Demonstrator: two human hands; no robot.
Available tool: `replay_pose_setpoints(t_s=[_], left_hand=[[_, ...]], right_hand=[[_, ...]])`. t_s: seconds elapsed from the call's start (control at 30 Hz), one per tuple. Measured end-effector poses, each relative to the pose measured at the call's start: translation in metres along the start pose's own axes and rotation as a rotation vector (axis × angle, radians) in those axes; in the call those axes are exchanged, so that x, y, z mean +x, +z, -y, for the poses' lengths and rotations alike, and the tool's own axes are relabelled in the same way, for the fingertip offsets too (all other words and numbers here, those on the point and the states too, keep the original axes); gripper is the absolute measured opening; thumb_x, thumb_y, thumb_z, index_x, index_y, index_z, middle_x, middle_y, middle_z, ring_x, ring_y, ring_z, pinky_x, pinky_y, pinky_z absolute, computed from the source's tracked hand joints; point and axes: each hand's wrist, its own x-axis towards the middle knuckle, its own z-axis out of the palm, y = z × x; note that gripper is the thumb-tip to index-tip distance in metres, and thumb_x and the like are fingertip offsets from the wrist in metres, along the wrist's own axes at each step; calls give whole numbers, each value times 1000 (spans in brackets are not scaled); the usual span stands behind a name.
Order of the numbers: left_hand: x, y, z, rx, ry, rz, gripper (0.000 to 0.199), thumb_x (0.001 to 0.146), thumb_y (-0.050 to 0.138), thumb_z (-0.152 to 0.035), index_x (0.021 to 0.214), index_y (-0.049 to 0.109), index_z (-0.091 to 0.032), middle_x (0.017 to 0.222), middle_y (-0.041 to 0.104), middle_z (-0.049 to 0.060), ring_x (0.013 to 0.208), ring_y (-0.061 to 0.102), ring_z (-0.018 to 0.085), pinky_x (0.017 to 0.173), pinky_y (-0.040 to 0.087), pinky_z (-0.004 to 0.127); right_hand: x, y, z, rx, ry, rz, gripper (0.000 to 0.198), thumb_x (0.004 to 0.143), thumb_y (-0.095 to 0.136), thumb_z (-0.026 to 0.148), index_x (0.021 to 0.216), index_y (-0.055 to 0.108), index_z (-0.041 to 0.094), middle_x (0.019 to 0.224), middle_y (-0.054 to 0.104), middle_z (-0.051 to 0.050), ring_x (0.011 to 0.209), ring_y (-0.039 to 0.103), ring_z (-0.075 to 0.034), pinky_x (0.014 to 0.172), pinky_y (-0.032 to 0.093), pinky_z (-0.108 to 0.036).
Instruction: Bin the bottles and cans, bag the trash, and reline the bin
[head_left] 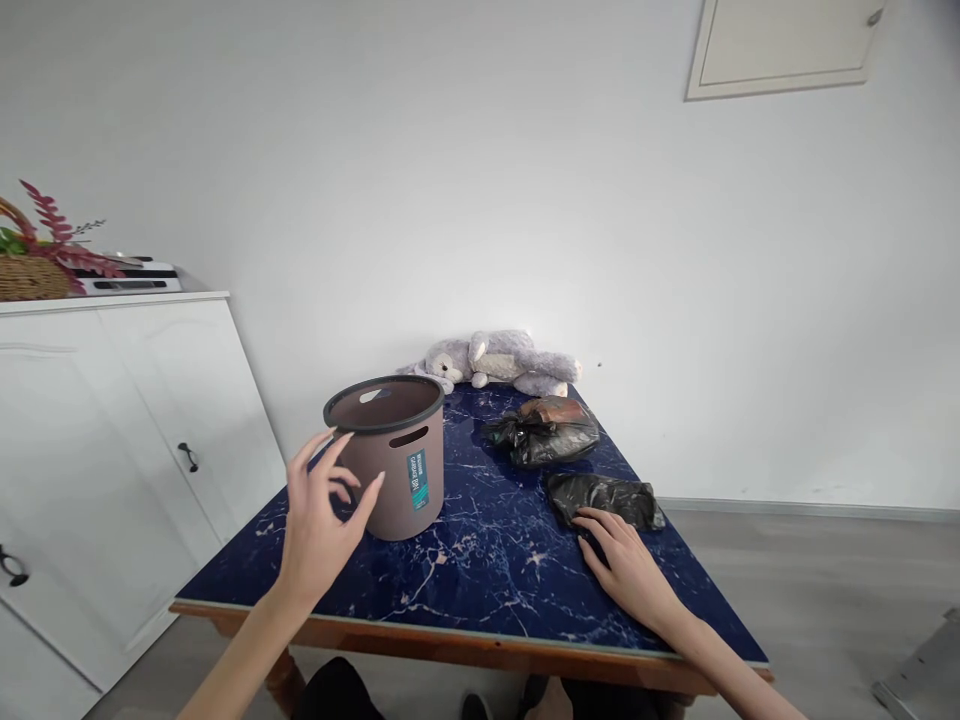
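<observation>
Your left hand (319, 525) is open, fingers spread, right beside the brown bin (390, 455) on the blue table (480, 560). Your right hand (622, 560) lies flat, fingertips touching the folded black bag (604, 497), not gripping it.

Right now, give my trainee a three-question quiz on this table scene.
1. True or false: the left hand grips the bin by its rim.
2. What does the right hand rest on: A) folded black bag, B) plush toy, C) tied black bag?
3. What colour is the tabletop?

Key: 1 false, it is open beside the bin. 2 A. 3 dark blue, marbled.
</observation>
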Motion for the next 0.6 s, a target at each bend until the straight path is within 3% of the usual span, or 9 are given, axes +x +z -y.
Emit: replay_pose_setpoints(t_s=[0.1, 0.2, 0.3, 0.43, 0.6], left_hand=[[-34, 6, 13, -148, -202, -15, 52, 97, 65, -45, 140, 43, -25, 132, 55, 14, 74, 69, 15, 67, 62, 34], [-63, 15, 41, -207, -403, 150, 42, 98, 59, -53, 126, 47, -23, 103, 63, 5, 59, 63, 14, 55, 55, 28], [-83, 25, 70, -172, -468, 302, 43, 95, 54, -62, 111, 53, -23, 86, 66, 1, 50, 57, 14, 54, 51, 28], [-98, 31, 88, -126, -525, 364, 44, 95, 48, -64, 106, 61, -24, 86, 72, 3, 59, 62, 17, 62, 50, 29], [-101, 27, 81, -126, -572, 400, 41, 96, 50, -62, 107, 64, -25, 88, 75, 4, 66, 64, 19, 67, 49, 29]], right_hand=[[0, 0, 0, -3, -8, -5, 32, 107, 49, 36, 131, 67, 27, 139, 67, -11, 130, 62, -31, 108, 53, -50], [0, 1, -2, 1, -12, -1, 32, 107, 48, 36, 132, 66, 27, 138, 67, -11, 130, 62, -31, 108, 53, -50], [0, 3, -2, 7, -12, 6, 33, 107, 48, 36, 132, 65, 26, 139, 67, -11, 130, 62, -31, 108, 52, -50], [-1, 2, -2, 11, -7, 4, 32, 107, 48, 35, 132, 65, 26, 138, 67, -12, 129, 62, -31, 107, 53, -51], [0, -1, -1, 20, -8, 12, 31, 107, 48, 35, 132, 65, 25, 137, 67, -12, 129, 62, -32, 106, 53, -52]])
